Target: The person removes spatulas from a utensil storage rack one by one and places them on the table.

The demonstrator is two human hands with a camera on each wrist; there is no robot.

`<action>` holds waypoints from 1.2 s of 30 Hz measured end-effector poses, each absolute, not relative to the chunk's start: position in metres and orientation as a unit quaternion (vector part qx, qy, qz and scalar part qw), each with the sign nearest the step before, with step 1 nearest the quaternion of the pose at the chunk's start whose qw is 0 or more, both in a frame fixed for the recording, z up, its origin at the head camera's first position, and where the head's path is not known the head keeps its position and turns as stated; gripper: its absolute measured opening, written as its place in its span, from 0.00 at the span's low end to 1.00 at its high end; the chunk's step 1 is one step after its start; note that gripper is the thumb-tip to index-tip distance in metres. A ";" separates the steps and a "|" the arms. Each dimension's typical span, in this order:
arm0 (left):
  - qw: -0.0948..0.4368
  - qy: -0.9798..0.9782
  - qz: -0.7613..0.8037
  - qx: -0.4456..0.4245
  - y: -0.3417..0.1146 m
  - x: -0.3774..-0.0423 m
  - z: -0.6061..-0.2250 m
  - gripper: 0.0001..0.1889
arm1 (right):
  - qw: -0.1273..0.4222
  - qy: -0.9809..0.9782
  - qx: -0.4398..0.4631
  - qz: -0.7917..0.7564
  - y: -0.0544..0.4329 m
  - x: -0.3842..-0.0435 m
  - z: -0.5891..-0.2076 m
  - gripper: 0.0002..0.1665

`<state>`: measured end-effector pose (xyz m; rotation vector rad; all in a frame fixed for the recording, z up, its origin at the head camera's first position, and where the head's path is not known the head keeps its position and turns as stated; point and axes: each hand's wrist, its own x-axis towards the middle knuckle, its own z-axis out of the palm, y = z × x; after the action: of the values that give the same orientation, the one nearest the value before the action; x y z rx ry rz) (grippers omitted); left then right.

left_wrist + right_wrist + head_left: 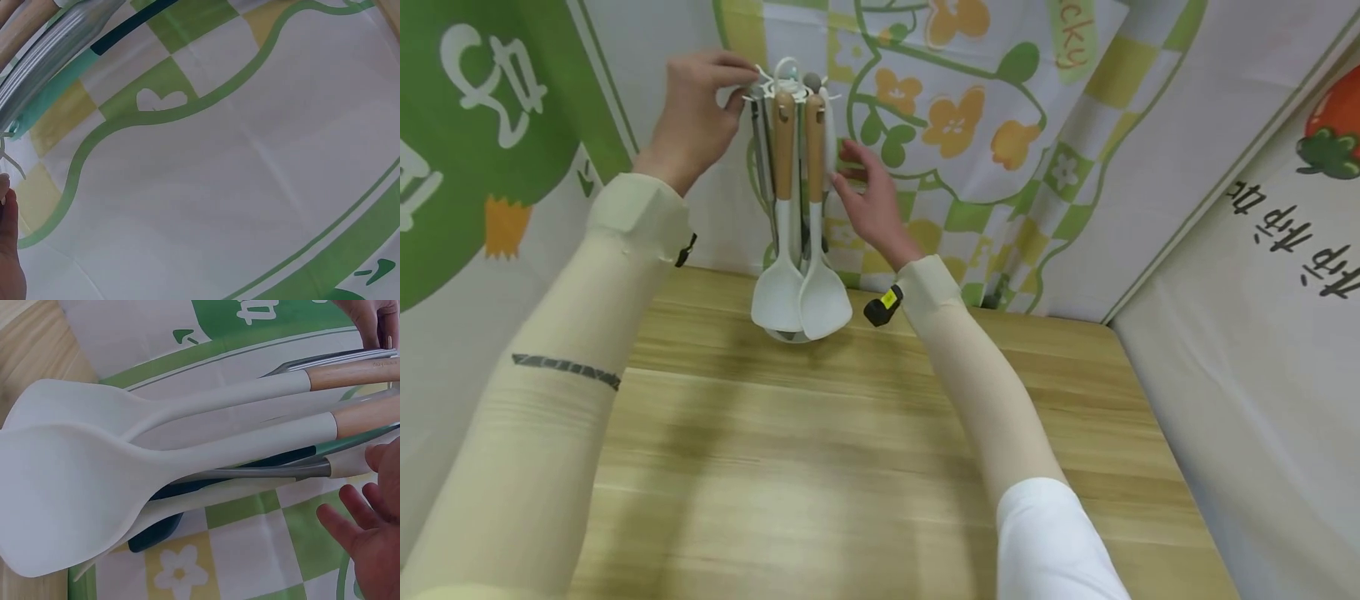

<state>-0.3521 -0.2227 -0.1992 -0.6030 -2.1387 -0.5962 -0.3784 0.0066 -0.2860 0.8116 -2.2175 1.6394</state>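
A white hanging utensil rack (787, 87) with thin hooks and a top loop stands against the back curtain. Two white turners, the left (777, 296) and the right (826, 302), hang in front by wooden handles. My left hand (696, 112) pinches the rack's left edge by a hook, beside a metal-handled utensil (56, 53); its fingertips are partly cut off in the left wrist view. Fingers spread, my right hand (874, 196) is beside a pale-handled utensil (350, 464) on the right; contact is unclear. A dark blue utensil head (156, 534) hangs behind the turners.
Below the utensils lies a wood-grain tabletop (790, 467). A green-and-white patterned curtain (955, 179) hangs directly behind the rack. Printed cloth walls stand at the left (482, 158) and right (1247, 333). A black wrist camera (882, 307) sits under my right wrist.
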 end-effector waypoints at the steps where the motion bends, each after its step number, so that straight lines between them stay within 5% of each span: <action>1: 0.406 -0.850 -0.237 -0.238 -0.222 -0.352 -0.199 0.11 | 0.134 -0.762 0.282 0.567 0.005 -0.379 -0.286 0.31; 17: 0.388 -0.868 -0.248 -0.186 -0.217 -0.348 -0.197 0.13 | 0.185 -0.711 0.327 0.594 -0.010 -0.389 -0.292 0.26; 36: 0.359 -0.886 -0.234 -0.177 -0.212 -0.351 -0.197 0.16 | 0.180 -0.707 0.300 0.615 -0.009 -0.388 -0.288 0.26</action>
<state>-0.3509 -0.2120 -0.1969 -0.4561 -2.2852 -0.6037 -0.3878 -0.0087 -0.2876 0.8462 -1.9963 1.7379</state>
